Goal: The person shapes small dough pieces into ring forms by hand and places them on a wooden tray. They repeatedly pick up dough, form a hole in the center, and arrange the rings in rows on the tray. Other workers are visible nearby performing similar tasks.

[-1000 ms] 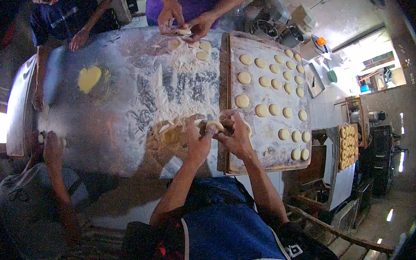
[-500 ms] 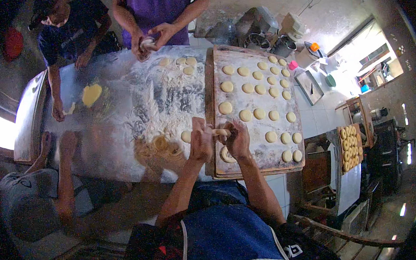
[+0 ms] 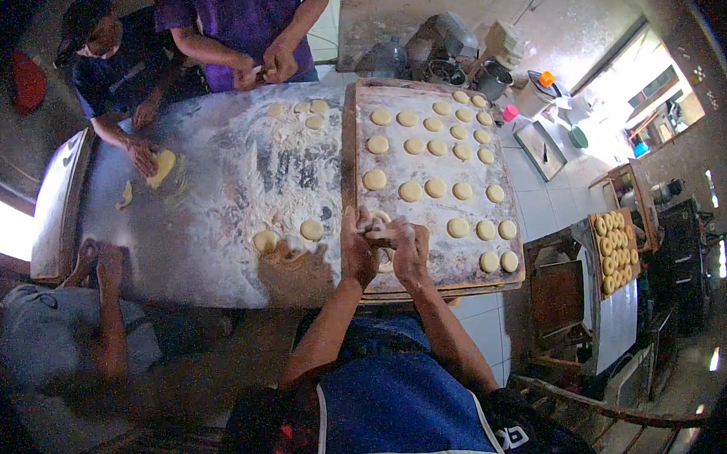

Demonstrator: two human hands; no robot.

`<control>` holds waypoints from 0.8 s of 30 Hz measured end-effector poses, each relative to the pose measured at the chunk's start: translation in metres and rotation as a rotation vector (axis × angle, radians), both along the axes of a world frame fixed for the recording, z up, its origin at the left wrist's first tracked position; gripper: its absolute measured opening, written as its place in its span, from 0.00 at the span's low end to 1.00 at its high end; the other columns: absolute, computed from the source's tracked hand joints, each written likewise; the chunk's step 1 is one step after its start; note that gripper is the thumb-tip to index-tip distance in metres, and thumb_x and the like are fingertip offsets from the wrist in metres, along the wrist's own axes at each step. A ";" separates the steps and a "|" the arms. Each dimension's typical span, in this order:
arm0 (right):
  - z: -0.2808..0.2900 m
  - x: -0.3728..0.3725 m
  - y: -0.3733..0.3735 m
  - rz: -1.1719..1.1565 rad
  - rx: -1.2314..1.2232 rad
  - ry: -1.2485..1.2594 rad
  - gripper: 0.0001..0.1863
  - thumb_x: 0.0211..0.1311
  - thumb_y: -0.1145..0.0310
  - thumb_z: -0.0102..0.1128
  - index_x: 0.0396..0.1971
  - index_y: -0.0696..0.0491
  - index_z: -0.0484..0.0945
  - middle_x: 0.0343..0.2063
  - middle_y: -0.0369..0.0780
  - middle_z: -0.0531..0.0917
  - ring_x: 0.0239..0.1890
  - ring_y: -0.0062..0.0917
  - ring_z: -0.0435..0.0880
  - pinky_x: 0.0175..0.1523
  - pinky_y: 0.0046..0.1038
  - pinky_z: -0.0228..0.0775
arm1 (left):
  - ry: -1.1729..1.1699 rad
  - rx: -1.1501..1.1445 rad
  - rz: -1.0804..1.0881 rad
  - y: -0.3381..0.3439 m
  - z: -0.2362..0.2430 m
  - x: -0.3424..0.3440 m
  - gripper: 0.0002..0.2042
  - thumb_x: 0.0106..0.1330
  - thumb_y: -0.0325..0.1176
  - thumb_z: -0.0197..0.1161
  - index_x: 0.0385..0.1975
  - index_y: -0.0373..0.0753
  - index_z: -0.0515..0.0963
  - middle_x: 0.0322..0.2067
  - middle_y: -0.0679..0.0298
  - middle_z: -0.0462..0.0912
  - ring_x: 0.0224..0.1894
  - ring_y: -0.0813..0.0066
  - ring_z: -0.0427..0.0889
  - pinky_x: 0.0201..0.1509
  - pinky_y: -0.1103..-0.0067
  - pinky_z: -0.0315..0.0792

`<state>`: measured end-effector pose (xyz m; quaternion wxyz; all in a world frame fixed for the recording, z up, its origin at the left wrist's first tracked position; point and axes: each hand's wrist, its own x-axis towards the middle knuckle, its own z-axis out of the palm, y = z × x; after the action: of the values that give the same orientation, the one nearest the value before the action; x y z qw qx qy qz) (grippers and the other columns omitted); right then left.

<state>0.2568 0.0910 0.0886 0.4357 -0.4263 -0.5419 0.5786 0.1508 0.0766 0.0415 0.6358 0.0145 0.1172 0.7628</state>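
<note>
On the board [image 3: 449, 265], one ring [image 3: 385, 266] is laid, rounds [image 3: 436, 187] left whole, dough [image 3: 382, 216] (ring-like!) now gripped by left hand [image 3: 356, 246] and right hand [image 3: 410, 254].

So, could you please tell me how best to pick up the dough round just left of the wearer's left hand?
Probably by opposite sides of its rim, from above, with the nearby left hand: the dough round lies flat on the table, its low rounded edge exposed.
</note>
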 end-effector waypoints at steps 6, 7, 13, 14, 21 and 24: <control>-0.007 0.023 -0.008 -0.002 -0.010 -0.254 0.22 0.69 0.53 0.50 0.26 0.58 0.75 0.23 0.40 0.80 0.29 0.30 0.80 0.34 0.39 0.70 | 1.662 -0.272 0.398 -0.007 -0.018 0.019 0.16 0.74 0.45 0.48 0.45 0.37 0.73 0.40 0.59 0.78 0.34 0.66 0.78 0.39 0.68 0.73; -0.007 0.026 -0.013 -0.104 -0.108 0.006 0.23 0.70 0.52 0.49 0.25 0.58 0.75 0.21 0.41 0.79 0.28 0.31 0.80 0.33 0.41 0.69 | 1.290 -0.307 0.317 -0.010 -0.020 0.023 0.17 0.74 0.43 0.48 0.47 0.36 0.73 0.41 0.57 0.78 0.35 0.63 0.79 0.39 0.68 0.73; -0.002 0.058 -0.033 0.285 0.259 -0.608 0.21 0.73 0.56 0.43 0.37 0.61 0.75 0.27 0.47 0.79 0.29 0.42 0.76 0.35 0.41 0.65 | 2.037 -0.027 0.707 -0.036 -0.039 0.034 0.19 0.72 0.40 0.49 0.54 0.30 0.71 0.36 0.54 0.78 0.34 0.51 0.79 0.37 0.65 0.74; -0.003 0.064 -0.039 0.253 0.233 -0.520 0.20 0.73 0.59 0.41 0.40 0.61 0.76 0.27 0.49 0.78 0.27 0.43 0.75 0.34 0.41 0.65 | 1.882 -0.107 0.575 -0.039 -0.041 0.036 0.19 0.71 0.38 0.49 0.53 0.30 0.72 0.33 0.54 0.78 0.32 0.51 0.79 0.37 0.64 0.74; -0.035 0.091 -0.064 0.072 0.251 -0.667 0.25 0.73 0.56 0.38 0.30 0.62 0.79 0.24 0.57 0.79 0.29 0.53 0.77 0.34 0.46 0.66 | 1.918 -0.083 0.725 -0.060 -0.010 0.079 0.14 0.72 0.38 0.49 0.46 0.35 0.75 0.32 0.51 0.80 0.31 0.52 0.80 0.39 0.63 0.74; -0.040 0.108 -0.066 -0.116 0.599 -0.556 0.29 0.72 0.52 0.37 0.29 0.62 0.78 0.23 0.57 0.78 0.29 0.52 0.77 0.35 0.45 0.66 | 0.957 -0.467 0.063 -0.063 0.001 0.101 0.15 0.74 0.40 0.46 0.38 0.36 0.76 0.27 0.52 0.80 0.29 0.55 0.80 0.35 0.63 0.74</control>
<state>0.3649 0.0247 0.0482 0.4095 -0.4507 -0.7583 0.2326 0.2514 0.0139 0.0427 0.4744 0.2154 0.5610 0.6433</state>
